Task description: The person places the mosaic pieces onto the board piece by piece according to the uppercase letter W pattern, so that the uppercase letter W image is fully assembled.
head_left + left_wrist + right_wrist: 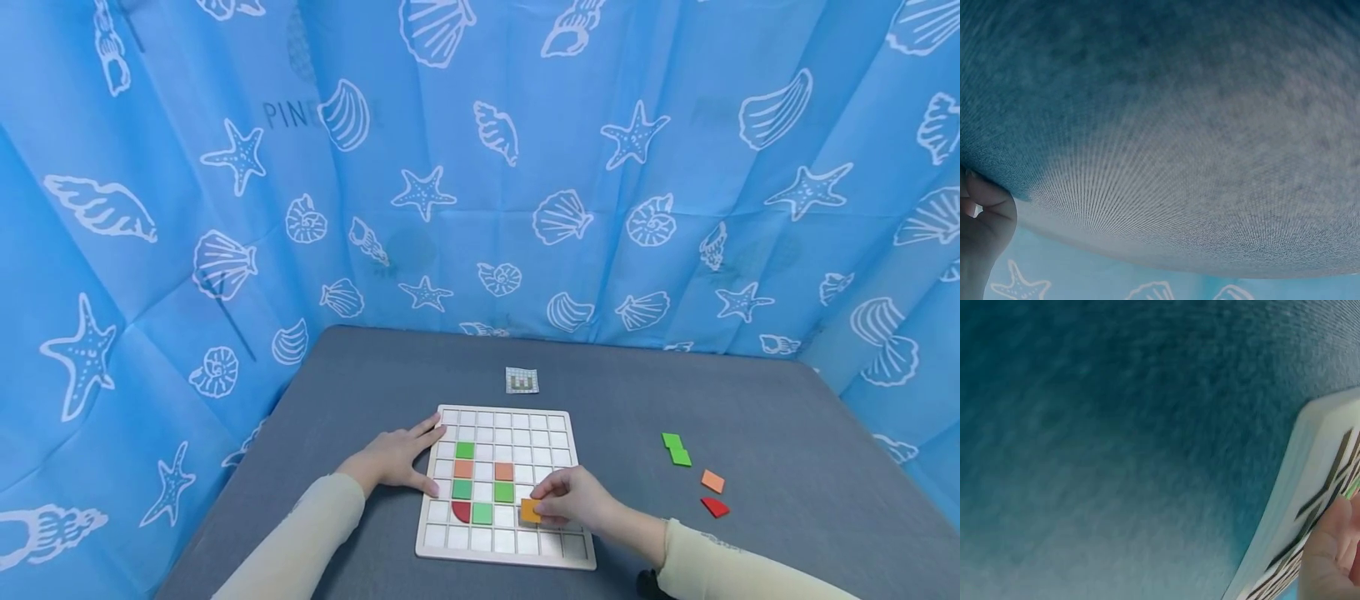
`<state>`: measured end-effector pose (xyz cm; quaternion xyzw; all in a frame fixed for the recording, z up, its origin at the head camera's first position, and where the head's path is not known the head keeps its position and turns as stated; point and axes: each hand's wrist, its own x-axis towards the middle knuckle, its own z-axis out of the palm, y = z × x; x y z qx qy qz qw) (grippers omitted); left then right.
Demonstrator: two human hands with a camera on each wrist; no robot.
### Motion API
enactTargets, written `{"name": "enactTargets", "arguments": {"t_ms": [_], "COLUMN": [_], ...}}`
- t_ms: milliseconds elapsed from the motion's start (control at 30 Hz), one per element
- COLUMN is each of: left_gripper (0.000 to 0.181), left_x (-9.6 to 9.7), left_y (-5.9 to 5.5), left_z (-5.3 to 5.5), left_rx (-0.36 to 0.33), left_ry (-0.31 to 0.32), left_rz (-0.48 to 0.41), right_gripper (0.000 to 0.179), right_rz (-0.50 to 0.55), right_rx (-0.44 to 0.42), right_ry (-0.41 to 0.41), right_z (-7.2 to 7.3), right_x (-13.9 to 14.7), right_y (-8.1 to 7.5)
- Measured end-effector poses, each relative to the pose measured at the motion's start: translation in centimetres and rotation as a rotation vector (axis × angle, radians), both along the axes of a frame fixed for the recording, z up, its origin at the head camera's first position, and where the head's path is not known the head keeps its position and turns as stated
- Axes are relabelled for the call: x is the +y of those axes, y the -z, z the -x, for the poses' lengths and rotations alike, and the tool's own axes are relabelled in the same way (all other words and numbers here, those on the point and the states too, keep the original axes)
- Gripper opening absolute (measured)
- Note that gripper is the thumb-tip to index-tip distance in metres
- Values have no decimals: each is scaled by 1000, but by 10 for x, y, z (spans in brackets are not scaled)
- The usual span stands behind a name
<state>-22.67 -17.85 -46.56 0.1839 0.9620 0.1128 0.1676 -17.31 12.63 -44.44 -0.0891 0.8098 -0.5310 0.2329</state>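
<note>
A white grid board (480, 554) lies on the grey table, with coloured tiles set in some of its squares. My right hand (570, 500) pinches an orange square tile (530, 511) over the board's lower right part. My left hand (397, 457) rests at the board's left edge, its fingers spread and touching the rim. On the board sit a green tile (465, 450), a salmon tile (463, 469), a red quarter-round tile (461, 511) and several others. In the right wrist view only the thumb side of the right hand (1332, 556) shows near the board's edge.
Right of the board lie two touching green tiles (677, 450), an orange tile (713, 481) and a red rounded tile (715, 507). Behind the board is a small card (522, 381) with a grid pattern. A blue shell-print curtain (480, 208) surrounds the table.
</note>
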Motion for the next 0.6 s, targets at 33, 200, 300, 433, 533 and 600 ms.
{"name": "enactTargets", "arguments": {"t_ms": [33,200,300,433,533,600], "left_gripper": [102,102,102,103,102,102], "left_x": [0,0,0,0,-1,-1], "left_y": [0,-1,-2,0,1,2], "left_z": [0,-1,-1,0,1,1], "left_rx": [-1,7,8,3,0,-1], "left_ry": [-2,-7,-9,-5,-7,-10], "left_rz": [2,4,4,3,3,5], "right_gripper": [9,7,6,6,7,7], "right_rz": [3,8,8,2,-10,-20], "right_rx": [-5,-18,-20,-22,-20,-13], "right_ry": [4,12,24,43,47,42], "right_z": [0,-3,-3,-4,-4,-4], "right_x": [-2,-10,-15,-21,-24,-26], "right_y": [1,5,6,6,6,5]}}
